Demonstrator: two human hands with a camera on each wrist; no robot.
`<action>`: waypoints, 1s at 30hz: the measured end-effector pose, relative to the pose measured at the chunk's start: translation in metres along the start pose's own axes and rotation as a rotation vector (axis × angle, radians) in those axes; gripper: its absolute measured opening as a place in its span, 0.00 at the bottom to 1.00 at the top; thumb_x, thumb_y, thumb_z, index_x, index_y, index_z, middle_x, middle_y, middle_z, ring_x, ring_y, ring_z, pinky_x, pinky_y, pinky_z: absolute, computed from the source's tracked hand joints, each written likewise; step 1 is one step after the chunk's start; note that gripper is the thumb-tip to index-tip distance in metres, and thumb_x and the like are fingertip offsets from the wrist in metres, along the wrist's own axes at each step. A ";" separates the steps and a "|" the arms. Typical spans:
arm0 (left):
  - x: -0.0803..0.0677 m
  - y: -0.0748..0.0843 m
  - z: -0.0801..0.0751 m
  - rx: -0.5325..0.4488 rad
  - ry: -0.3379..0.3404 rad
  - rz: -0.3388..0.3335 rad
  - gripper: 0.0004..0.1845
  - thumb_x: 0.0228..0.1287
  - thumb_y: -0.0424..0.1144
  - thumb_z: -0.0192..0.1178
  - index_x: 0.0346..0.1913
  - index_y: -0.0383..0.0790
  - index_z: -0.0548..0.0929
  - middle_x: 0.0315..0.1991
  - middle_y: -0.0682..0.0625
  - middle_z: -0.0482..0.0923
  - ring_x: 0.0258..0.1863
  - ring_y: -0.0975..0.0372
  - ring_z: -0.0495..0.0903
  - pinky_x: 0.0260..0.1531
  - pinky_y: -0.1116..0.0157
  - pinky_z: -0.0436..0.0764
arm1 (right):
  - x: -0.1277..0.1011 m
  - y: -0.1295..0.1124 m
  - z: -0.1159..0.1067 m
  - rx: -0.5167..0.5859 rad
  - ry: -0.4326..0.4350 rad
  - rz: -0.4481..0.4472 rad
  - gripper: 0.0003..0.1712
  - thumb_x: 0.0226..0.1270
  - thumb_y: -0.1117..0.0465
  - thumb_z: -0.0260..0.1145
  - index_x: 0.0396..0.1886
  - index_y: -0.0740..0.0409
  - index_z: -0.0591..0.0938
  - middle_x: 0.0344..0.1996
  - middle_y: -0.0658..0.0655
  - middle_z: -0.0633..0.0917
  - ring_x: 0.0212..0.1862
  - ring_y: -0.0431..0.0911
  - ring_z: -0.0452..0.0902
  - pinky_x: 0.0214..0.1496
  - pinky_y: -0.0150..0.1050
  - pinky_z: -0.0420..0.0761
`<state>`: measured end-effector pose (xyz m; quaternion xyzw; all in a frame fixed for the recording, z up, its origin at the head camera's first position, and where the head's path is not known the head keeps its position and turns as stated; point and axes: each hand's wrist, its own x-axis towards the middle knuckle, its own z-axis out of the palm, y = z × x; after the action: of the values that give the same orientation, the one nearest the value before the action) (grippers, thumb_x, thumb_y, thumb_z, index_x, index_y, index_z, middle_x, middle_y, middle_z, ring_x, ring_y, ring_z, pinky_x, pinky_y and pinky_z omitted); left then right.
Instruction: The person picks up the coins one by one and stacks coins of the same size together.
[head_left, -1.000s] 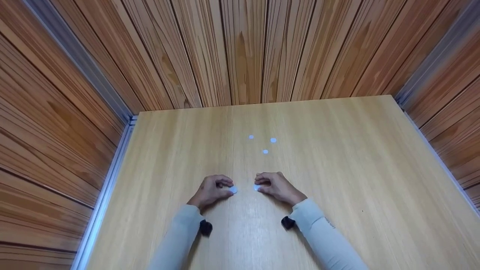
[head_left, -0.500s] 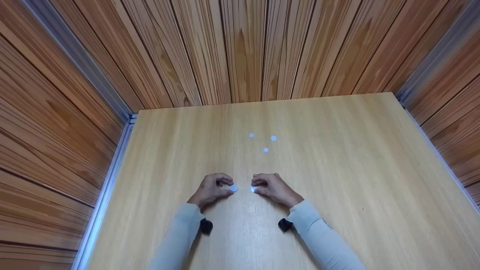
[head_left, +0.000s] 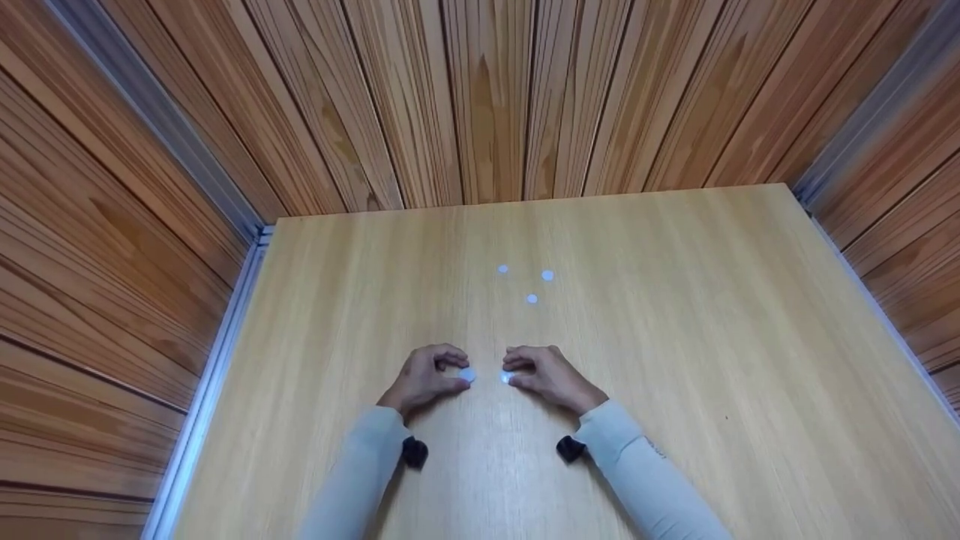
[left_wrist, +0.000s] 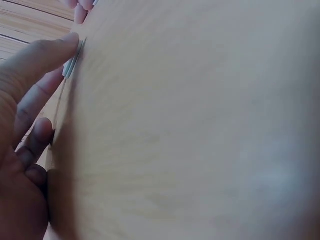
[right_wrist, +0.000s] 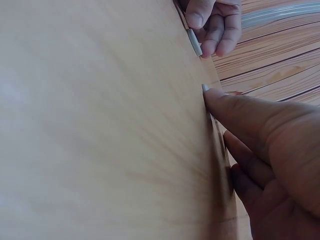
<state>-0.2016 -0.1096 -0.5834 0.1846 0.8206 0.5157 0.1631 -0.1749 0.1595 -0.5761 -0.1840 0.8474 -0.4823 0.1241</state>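
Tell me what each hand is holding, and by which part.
The left hand pinches a small white disc by its edge; the right hand pinches another white disc likewise, on the table.

The right hand (head_left: 551,375) has slid slightly left with its white disc (head_left: 507,378), apparently nearer the left hand (head_left: 426,376).

Left hand (head_left: 424,377) and right hand (head_left: 550,375) each pinching a white disc on table (head_left: 712,360).

Light oak-grain wooden table (head_left: 675,360); five small white round discs, three at (head_left: 532,299); reddish-brown striped wood-panel walls (head_left: 487,97); pale grey sleeves (head_left: 645,480).
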 end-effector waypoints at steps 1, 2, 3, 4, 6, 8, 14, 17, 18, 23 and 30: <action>0.000 0.000 0.000 0.007 0.002 0.002 0.18 0.54 0.34 0.76 0.48 0.40 0.85 0.42 0.54 0.87 0.46 0.60 0.83 0.51 0.55 0.75 | 0.000 0.000 0.000 0.008 -0.003 0.001 0.16 0.67 0.66 0.69 0.53 0.63 0.83 0.55 0.61 0.84 0.63 0.56 0.76 0.70 0.55 0.62; 0.000 0.001 0.000 0.014 0.004 0.003 0.18 0.54 0.33 0.75 0.48 0.40 0.85 0.42 0.55 0.87 0.46 0.60 0.83 0.51 0.55 0.75 | 0.000 -0.001 0.000 0.018 -0.006 0.003 0.16 0.67 0.66 0.69 0.53 0.64 0.83 0.54 0.61 0.84 0.62 0.56 0.76 0.70 0.54 0.63; 0.000 0.001 0.000 0.020 0.006 0.003 0.17 0.54 0.33 0.75 0.48 0.40 0.85 0.42 0.55 0.87 0.46 0.61 0.83 0.50 0.55 0.75 | 0.000 -0.001 0.000 0.024 -0.007 0.000 0.16 0.67 0.66 0.69 0.53 0.64 0.83 0.54 0.61 0.85 0.62 0.56 0.77 0.70 0.54 0.64; 0.001 0.001 0.000 0.024 0.006 0.001 0.17 0.55 0.33 0.75 0.48 0.40 0.85 0.42 0.55 0.87 0.46 0.61 0.83 0.50 0.56 0.75 | 0.000 -0.001 0.000 0.030 -0.009 0.000 0.16 0.67 0.66 0.69 0.53 0.65 0.83 0.53 0.60 0.85 0.61 0.55 0.77 0.69 0.53 0.65; 0.000 0.002 0.000 0.033 0.006 -0.007 0.16 0.55 0.33 0.75 0.48 0.40 0.85 0.42 0.55 0.87 0.46 0.61 0.83 0.50 0.56 0.75 | -0.001 -0.001 0.000 0.051 -0.013 -0.003 0.16 0.68 0.66 0.68 0.53 0.65 0.82 0.53 0.61 0.85 0.60 0.55 0.78 0.67 0.53 0.68; 0.000 0.002 -0.001 0.039 0.005 -0.019 0.16 0.56 0.34 0.74 0.48 0.41 0.85 0.42 0.55 0.87 0.46 0.61 0.83 0.50 0.56 0.75 | -0.001 0.000 0.000 0.057 -0.013 -0.003 0.15 0.68 0.67 0.68 0.53 0.66 0.82 0.53 0.61 0.85 0.60 0.55 0.79 0.66 0.52 0.69; 0.000 0.001 -0.001 0.037 0.003 -0.047 0.17 0.55 0.34 0.75 0.48 0.43 0.85 0.42 0.55 0.86 0.46 0.61 0.82 0.51 0.55 0.75 | -0.001 -0.001 0.001 0.054 -0.006 0.003 0.15 0.67 0.67 0.68 0.52 0.65 0.83 0.54 0.62 0.84 0.61 0.56 0.77 0.68 0.53 0.67; 0.000 0.001 -0.001 0.031 0.005 -0.057 0.17 0.54 0.34 0.75 0.48 0.43 0.85 0.42 0.55 0.86 0.46 0.60 0.82 0.51 0.55 0.75 | -0.001 0.000 0.001 0.061 -0.008 0.004 0.15 0.67 0.67 0.68 0.53 0.65 0.83 0.55 0.62 0.84 0.60 0.55 0.78 0.67 0.53 0.67; 0.000 0.002 -0.001 0.030 0.005 -0.061 0.17 0.54 0.34 0.75 0.48 0.43 0.85 0.42 0.56 0.86 0.46 0.60 0.82 0.51 0.55 0.75 | -0.001 0.000 0.001 0.060 -0.008 0.003 0.15 0.67 0.67 0.68 0.53 0.65 0.82 0.55 0.62 0.84 0.59 0.55 0.79 0.67 0.53 0.68; 0.000 0.002 -0.001 0.027 0.003 -0.074 0.18 0.54 0.34 0.75 0.48 0.44 0.85 0.42 0.56 0.86 0.46 0.60 0.81 0.51 0.56 0.75 | -0.001 0.001 0.002 0.054 -0.006 -0.005 0.16 0.67 0.66 0.69 0.53 0.65 0.83 0.55 0.62 0.84 0.59 0.54 0.79 0.66 0.52 0.69; 0.000 0.002 -0.001 0.016 -0.001 -0.048 0.18 0.54 0.33 0.75 0.49 0.43 0.85 0.43 0.56 0.86 0.46 0.60 0.82 0.51 0.56 0.75 | 0.000 0.001 0.000 0.059 -0.009 0.000 0.16 0.67 0.67 0.69 0.53 0.66 0.82 0.52 0.60 0.86 0.58 0.54 0.80 0.66 0.51 0.70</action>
<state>-0.2015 -0.1095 -0.5813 0.1666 0.8287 0.5051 0.1743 -0.1749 0.1601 -0.5774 -0.1826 0.8322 -0.5063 0.1335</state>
